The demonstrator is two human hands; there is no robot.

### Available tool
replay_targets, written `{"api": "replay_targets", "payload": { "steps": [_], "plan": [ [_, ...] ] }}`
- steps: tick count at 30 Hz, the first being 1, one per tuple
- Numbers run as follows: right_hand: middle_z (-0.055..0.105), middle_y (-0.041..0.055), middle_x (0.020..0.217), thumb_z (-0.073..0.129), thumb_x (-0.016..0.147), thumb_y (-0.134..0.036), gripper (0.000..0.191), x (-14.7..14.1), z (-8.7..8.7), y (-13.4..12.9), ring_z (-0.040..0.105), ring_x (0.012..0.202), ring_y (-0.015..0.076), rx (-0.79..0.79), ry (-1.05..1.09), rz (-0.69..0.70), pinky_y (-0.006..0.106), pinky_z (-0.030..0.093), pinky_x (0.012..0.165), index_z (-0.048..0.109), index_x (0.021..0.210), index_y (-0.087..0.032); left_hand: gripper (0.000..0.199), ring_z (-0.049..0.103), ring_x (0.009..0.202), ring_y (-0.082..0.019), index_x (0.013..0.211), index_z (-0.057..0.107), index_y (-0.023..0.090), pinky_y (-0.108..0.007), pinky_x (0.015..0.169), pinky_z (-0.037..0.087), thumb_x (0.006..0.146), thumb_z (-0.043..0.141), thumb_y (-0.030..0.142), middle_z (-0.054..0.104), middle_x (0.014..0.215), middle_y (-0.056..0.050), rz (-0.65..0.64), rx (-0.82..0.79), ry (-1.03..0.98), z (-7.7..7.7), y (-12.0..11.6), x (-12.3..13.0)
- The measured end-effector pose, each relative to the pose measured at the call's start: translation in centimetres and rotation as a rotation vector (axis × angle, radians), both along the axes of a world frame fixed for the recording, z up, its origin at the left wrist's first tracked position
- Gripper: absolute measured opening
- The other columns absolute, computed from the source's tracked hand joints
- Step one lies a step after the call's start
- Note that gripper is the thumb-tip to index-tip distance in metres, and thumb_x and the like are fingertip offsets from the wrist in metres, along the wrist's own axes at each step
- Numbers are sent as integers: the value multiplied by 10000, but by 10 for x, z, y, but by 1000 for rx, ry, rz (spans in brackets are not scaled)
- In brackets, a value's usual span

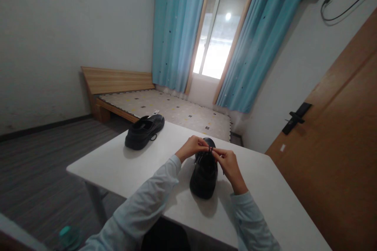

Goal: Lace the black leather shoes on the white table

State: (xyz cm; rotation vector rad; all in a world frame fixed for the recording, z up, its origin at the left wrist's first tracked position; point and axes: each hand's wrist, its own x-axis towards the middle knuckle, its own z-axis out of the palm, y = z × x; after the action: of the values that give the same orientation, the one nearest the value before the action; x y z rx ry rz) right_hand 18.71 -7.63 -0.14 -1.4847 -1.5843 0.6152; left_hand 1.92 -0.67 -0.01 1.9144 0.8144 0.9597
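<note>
A black shoe (204, 178) stands on the white table (253, 168), its heel toward me and its toe pointing away. My left hand (193, 147) pinches a dark shoelace (210, 149) above the front of the shoe. From the other side my right hand (228, 162) pinches the same lace, with the fingertips of both hands close together. The exact shape of the lace between them is too small to tell. A second black shoe (140, 134) rests near the table's far left edge, a loop of lace hanging at its side.
Behind the table is a bed (182, 111) with a wooden headboard (118, 80). Blue curtains (179, 27) flank a window. A wooden door (338, 145) with a black handle stands at the right. A green-capped object (66, 232) is at the lower left.
</note>
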Motion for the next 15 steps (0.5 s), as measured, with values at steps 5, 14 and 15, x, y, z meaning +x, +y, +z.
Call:
{"api": "replay_targets", "payload": {
  "steps": [5,14,15],
  "plan": [
    [678,32,579,622,734,-371,247,-4,0,-4,526,507,179,141,-142,-88,260,309,494,755,910,-260,233,618,701,-160,768,720,79,-245,658,460,650,702,279,698,726,-69,-69,-51,-28,-1,0,1],
    [724,78,845,556,791,-335,281,-10,-2,-7,568,639,198,206,-298,-105,295,384,618,721,1002,-249,185,599,684,-135,763,707,90,-236,662,452,673,664,246,680,688,-40,-133,-75,-1,3,2,1],
    [721,75,825,566,785,-326,274,-11,-2,-7,566,632,194,225,-271,-95,291,383,613,724,993,-246,183,595,680,-132,761,705,89,-234,660,450,677,659,245,676,681,-36,-139,-74,4,4,2,1]
  ]
}}
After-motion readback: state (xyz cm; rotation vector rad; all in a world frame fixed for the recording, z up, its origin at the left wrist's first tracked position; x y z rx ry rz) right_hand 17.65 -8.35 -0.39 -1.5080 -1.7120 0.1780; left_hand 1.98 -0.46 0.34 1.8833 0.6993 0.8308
